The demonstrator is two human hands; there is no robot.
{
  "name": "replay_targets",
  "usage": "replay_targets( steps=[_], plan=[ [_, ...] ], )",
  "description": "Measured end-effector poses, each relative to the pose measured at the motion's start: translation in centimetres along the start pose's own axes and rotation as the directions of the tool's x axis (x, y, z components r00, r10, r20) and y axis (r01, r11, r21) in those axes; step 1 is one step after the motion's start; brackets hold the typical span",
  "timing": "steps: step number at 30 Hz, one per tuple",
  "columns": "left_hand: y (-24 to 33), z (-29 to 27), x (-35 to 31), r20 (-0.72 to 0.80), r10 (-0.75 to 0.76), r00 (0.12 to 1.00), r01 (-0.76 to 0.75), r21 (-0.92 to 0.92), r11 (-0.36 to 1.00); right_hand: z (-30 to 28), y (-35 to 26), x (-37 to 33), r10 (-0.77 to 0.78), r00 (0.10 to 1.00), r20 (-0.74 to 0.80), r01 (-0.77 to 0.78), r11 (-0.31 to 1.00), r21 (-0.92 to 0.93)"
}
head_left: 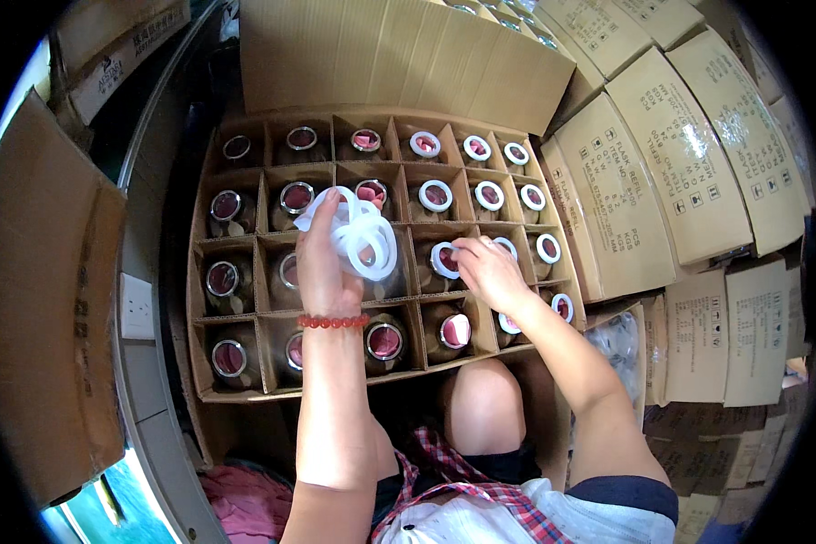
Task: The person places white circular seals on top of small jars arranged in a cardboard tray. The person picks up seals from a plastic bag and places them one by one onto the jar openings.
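Observation:
My left hand (pixel 325 276), a red bead bracelet at its wrist, is closed on a bunch of white plastic rings (pixel 383 258) above the middle of a divided carton (pixel 299 395). In the carton's cells stand glass flask liners (pixel 222 278) with round silvery mouths. The fingertips of my right hand (pixel 491 279) pinch the edge of a white ring (pixel 437 265), which lies around the mouth of one liner. White rings (pixel 435 197) sit on liners in the right-hand columns, while those at the left have bare mouths. Some mouths show pink pieces (pixel 366 140) inside.
A raised carton flap (pixel 399 63) stands at the far side, with another box of liners behind it. Stacked cardboard boxes (pixel 644 172) line the right. At the left are a grey panel with a white socket (pixel 137 306) and a brown cardboard sheet (pixel 45 299). Pink cloth (pixel 245 503) lies below.

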State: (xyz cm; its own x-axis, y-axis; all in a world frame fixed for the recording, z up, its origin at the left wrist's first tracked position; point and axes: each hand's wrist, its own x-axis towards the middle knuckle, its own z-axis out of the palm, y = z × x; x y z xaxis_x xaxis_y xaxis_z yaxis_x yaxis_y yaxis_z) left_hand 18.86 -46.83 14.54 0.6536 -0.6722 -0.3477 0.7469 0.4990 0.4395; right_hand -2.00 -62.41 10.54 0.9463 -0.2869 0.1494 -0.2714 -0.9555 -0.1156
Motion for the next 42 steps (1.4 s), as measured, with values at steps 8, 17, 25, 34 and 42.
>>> replay_targets(
  steps=[8, 17, 25, 34, 42],
  plan=[
    [-0.5, 0.6, -0.2, 0.01, 0.029, 1.0, -0.028, -0.033, 0.999, -1.3, 0.2, -0.5, -0.084, 0.993, 0.079, 0.076, 0.991, 0.108],
    [-0.8, 0.6, 0.1, 0.031, -0.007, 0.999, 0.009, -0.048, 0.999, -2.0, -0.8, 0.1, -0.046, 0.985, 0.169, 0.062, 0.994, -0.09],
    [-2.0, -0.6, 0.6, 0.005, -0.032, 0.999, 0.032, 0.031, 0.999, -8.1, -9.1, 3.8, -0.186, 0.9, -0.395, 0.234, 0.969, 0.078],
    [-0.9, -2.8, -1.4, -0.014, -0.028, 1.0, 0.029, 0.091, 0.995, -8.5, -12.3, 3.0, 0.047, 0.928, -0.371, 0.172, 0.826, 0.536],
    [2.1, -2.8, -7.1, -0.03, 0.057, 0.998, -0.053, 0.137, 0.989, -6.2, -5.4, -7.3, 0.067, 0.96, -0.272, -0.021, 0.985, 0.17]
  ],
)
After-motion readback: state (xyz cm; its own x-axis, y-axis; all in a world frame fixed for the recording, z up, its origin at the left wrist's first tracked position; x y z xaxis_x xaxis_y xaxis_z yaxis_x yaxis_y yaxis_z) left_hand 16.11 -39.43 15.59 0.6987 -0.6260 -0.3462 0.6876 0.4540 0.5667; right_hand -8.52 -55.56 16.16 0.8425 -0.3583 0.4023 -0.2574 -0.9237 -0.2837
